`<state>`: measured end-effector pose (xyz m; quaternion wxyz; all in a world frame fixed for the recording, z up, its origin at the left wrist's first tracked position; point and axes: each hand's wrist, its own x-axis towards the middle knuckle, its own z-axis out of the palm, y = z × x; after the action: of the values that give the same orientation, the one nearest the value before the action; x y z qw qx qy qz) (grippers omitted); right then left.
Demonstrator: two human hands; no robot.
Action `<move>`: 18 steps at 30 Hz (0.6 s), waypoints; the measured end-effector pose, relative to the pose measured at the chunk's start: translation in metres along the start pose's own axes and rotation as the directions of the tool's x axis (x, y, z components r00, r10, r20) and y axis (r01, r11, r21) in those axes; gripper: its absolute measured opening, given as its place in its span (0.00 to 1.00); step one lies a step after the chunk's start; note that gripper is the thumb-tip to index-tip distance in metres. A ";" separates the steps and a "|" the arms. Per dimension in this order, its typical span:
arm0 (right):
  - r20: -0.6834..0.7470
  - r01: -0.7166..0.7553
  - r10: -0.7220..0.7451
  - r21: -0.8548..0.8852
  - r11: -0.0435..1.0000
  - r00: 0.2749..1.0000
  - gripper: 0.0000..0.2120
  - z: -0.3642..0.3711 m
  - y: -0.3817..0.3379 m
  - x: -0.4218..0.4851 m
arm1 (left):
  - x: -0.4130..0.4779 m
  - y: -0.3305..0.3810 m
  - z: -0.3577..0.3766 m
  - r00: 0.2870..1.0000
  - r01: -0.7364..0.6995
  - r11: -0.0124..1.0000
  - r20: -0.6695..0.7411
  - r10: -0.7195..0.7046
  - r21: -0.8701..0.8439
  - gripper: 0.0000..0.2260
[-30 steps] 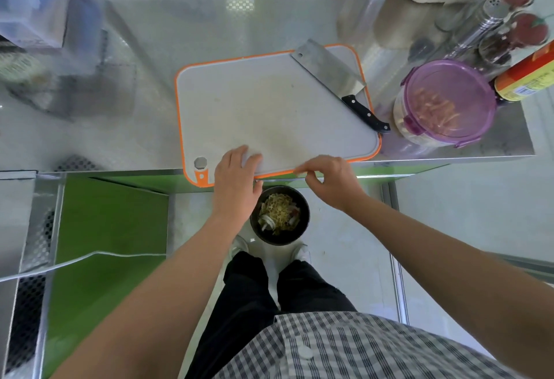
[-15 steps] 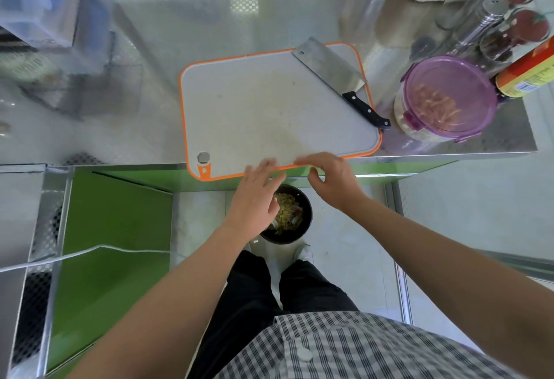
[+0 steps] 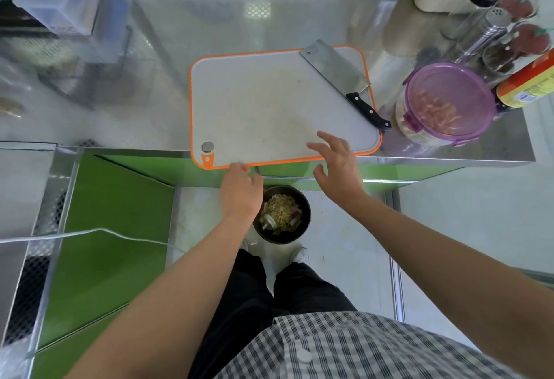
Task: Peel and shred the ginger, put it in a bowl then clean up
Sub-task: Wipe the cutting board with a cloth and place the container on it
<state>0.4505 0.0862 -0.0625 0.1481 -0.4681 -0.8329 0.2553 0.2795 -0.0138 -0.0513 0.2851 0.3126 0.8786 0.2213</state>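
Pale grey cutting board [image 3: 269,109] with orange rim; cleaver [image 3: 335,68] with steel-grey blade and black handle; container [image 3: 446,103] with translucent purple lid; green cabinet front [image 3: 105,222]; dark bin [image 3: 283,213] holding yellowish scraps; black trousers [image 3: 254,303]; grey-and-white checked shirt [image 3: 359,351].

The left hand [image 3: 239,191] hides the bin's [image 3: 302,234] near rim; its fingertips look blurred.

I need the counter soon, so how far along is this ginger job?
Mostly the clean-up stage. The cutting board looks swept clear, with only the cleaver lying on its far right corner. The bin on the floor holds scraps. The left hand is curled at the board's near edge above the bin; the right hand is open. The bowl of ginger isn't visible. Board and cleaver remain unwashed.
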 end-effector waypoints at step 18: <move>0.339 -0.113 0.120 -0.040 0.993 0.933 0.08 -0.019 -0.059 0.066 | 0.037 -0.015 -0.054 0.995 -0.045 0.996 0.089 0.038 0.081 0.06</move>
<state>0.3840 0.1227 -0.0135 -0.0183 -0.4669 -0.8192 0.3324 0.2153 -0.0106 -0.0331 0.3054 0.3516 0.8671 0.1768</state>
